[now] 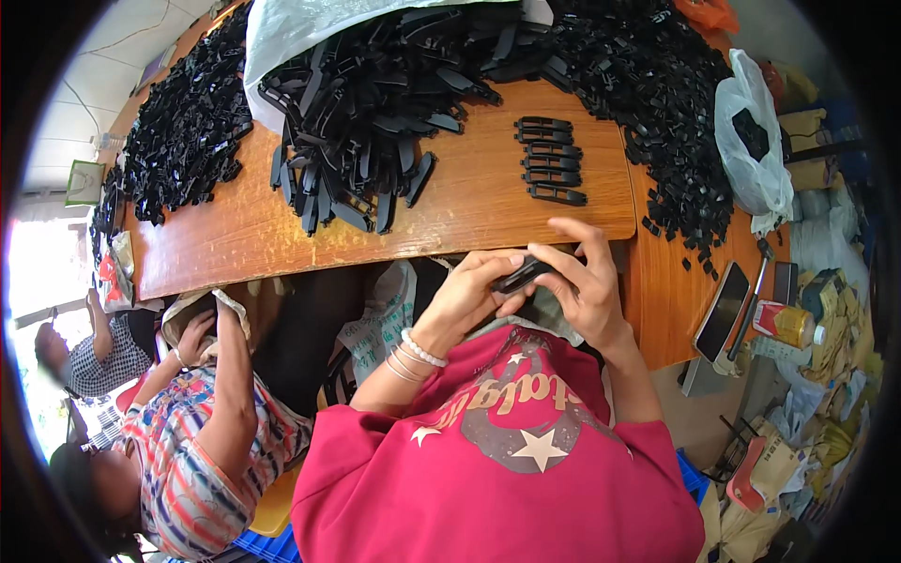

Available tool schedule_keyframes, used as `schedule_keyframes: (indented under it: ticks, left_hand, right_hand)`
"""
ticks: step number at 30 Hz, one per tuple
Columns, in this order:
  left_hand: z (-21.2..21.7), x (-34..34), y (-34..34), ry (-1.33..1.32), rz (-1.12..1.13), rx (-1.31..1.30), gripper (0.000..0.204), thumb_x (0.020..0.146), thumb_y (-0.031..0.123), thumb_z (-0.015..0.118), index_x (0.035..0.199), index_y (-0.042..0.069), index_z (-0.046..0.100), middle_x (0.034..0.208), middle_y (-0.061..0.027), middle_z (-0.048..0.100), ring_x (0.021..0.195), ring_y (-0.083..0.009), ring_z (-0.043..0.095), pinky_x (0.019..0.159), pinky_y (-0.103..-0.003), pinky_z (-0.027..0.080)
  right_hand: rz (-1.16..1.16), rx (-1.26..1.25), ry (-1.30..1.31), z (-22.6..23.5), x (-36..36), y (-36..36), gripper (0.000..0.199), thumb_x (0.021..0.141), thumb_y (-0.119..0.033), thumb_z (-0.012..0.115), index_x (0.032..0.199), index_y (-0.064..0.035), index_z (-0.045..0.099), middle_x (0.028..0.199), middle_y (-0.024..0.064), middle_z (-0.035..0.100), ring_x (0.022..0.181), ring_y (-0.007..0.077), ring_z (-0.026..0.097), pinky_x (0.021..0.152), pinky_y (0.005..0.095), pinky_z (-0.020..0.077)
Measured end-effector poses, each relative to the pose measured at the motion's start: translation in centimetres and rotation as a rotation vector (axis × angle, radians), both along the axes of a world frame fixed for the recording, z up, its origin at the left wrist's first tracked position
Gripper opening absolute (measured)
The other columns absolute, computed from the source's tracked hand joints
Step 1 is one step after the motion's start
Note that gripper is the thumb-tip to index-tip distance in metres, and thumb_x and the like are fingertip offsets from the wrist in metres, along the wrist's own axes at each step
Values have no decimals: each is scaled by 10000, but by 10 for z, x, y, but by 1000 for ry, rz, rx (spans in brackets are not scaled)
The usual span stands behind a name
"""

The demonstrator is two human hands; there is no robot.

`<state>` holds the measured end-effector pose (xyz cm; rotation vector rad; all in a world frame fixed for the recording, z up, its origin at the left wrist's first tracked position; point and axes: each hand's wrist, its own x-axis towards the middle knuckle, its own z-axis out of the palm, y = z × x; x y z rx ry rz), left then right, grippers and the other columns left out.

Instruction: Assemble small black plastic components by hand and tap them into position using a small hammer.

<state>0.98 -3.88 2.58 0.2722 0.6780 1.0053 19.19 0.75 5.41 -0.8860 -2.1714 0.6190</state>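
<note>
In front of my chest, just off the table's near edge, my left hand (462, 298) grips a slim black plastic part (522, 274) between thumb and fingers. My right hand (589, 286) is closed on the other end of it, thumb and a finger at the part while another finger sticks out. Any small piece in the right fingertips is hidden. Beyond my hands, several long black plastic parts (554, 176) lie in a neat column on the wooden table (483, 211). Left of that column spreads a heap of similar long black parts (366, 141).
A white sack (291, 38) opens over the heap. Small black pieces pile up at the right (676, 131) and far left (183, 131). A clear plastic bag (755, 150), a phone (725, 302) and a bottle (786, 324) are at right. A co-worker (202, 441) sits at left, hands in a cloth bag.
</note>
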Motion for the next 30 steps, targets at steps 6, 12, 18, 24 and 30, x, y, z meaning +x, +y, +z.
schedule_keyframes:
  ticks: [6,12,18,24,30]
  left_hand:
    - [-11,-31,35,1867,349,844,177,925,235,591,1015,87,630,790,-123,603,656,-293,606,558,-375,476]
    - [-17,-81,65,2553,196,795,154,789,174,649,724,61,568,745,-89,533,725,-254,578,652,-366,429]
    - [-16,-73,66,2530,301,882,180,818,122,630,673,75,536,718,-72,516,700,-240,564,609,-347,423]
    - [-19,-57,55,1964,667,879,124,806,11,699,912,-13,639,880,-118,578,741,-227,577,648,-337,486]
    - [-24,-21,37,211,422,253,209,974,88,507,1108,-59,568,977,-203,668,761,-235,677,669,-308,566]
  right_hand:
    - [-173,70,-84,-41,15,19,240,706,-99,752,910,-39,641,902,59,552,867,260,538,759,377,390]
    - [-317,156,-35,-58,14,43,250,703,-89,769,891,-60,605,886,56,569,870,256,554,777,375,384]
    - [-322,210,-67,-58,6,60,272,723,-94,764,950,-71,615,912,47,565,883,237,552,774,362,377]
    - [-776,155,-4,-62,55,37,58,869,-32,614,928,-33,620,884,90,580,855,283,567,748,395,437]
    - [-858,-53,-91,-69,93,34,113,825,-30,673,937,-40,670,851,81,538,839,263,546,776,378,428]
